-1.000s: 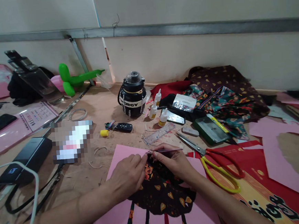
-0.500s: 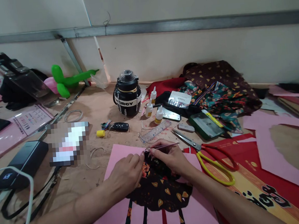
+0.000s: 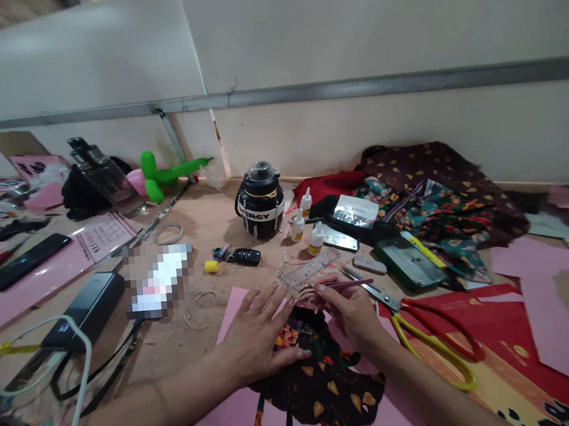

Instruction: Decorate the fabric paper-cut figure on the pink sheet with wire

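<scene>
Dark fabric with gold heart shapes (image 3: 323,390) and floral pieces (image 3: 289,336) lies on a pink sheet (image 3: 211,409), with narrow fabric strips below it. My left hand (image 3: 262,333) rests palm down with fingers spread over the fabric's upper left edge and the sheet. In my right hand (image 3: 344,310) is a pair of slim pink tweezers (image 3: 352,282), held between thumb and fingers, their tips near the fabric's top edge. The right palm hides part of the fabric's right side.
Scissors with red and yellow handles (image 3: 395,304) lie right of my right hand. Beyond are glue bottles (image 3: 315,238), a clear ruler (image 3: 311,268), a black jug (image 3: 261,205) and piled cloth (image 3: 442,207). A phone (image 3: 164,278) and power bank (image 3: 88,310) are left.
The view has swung left and up. My left hand has gone from bunched fingers at the fabric's top to spread flat. My right hand has lifted slightly off the fabric, still with the tweezers.
</scene>
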The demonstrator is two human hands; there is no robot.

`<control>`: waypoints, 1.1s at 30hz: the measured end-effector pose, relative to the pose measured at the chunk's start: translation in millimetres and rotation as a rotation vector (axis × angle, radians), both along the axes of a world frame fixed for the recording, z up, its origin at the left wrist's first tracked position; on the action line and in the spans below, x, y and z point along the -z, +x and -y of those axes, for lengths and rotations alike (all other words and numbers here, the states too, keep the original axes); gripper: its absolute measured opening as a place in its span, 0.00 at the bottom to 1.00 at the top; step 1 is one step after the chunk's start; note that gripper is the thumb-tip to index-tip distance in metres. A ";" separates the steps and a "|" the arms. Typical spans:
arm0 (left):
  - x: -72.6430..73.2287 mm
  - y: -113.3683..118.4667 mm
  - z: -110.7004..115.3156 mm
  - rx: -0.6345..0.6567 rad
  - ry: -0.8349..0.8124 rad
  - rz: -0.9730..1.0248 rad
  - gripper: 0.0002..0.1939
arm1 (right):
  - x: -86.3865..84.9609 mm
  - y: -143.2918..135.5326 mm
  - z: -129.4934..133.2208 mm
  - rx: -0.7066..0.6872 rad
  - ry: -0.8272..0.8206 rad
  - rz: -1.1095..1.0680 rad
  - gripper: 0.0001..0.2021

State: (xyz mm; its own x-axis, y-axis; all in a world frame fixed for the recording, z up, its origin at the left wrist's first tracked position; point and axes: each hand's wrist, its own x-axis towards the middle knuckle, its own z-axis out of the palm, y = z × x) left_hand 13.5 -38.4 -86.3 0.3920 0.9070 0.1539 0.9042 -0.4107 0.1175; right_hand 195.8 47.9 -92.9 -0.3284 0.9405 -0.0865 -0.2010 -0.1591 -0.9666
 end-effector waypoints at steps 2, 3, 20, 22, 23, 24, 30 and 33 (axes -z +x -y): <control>-0.4 -1.3 -1.4 0.012 -0.012 0.002 0.38 | -3.1 0.5 0.4 0.009 0.001 -0.008 0.11; -1.7 -2.0 -1.7 0.009 -0.011 0.010 0.37 | -5.7 1.5 0.5 0.014 0.003 -0.013 0.11; 35.0 6.4 4.3 -0.007 0.215 -0.071 0.34 | -35.5 55.5 57.3 -0.018 -0.018 0.220 0.11; 38.0 9.5 4.8 -0.006 0.227 -0.094 0.34 | -35.7 66.4 58.8 0.001 -0.022 0.220 0.11; 38.1 11.0 5.0 -0.006 0.232 -0.097 0.34 | -36.0 71.3 58.8 0.006 -0.006 0.230 0.12; 37.2 12.3 5.2 -0.004 0.240 -0.094 0.34 | -36.5 75.4 58.6 0.015 0.015 0.241 0.12; 12.8 13.2 5.9 0.028 0.292 0.018 0.28 | -38.0 78.4 55.2 0.063 0.014 0.289 0.17; -4.1 6.6 -2.2 0.002 0.195 0.111 0.16 | -34.3 71.8 52.9 0.027 0.008 0.310 0.18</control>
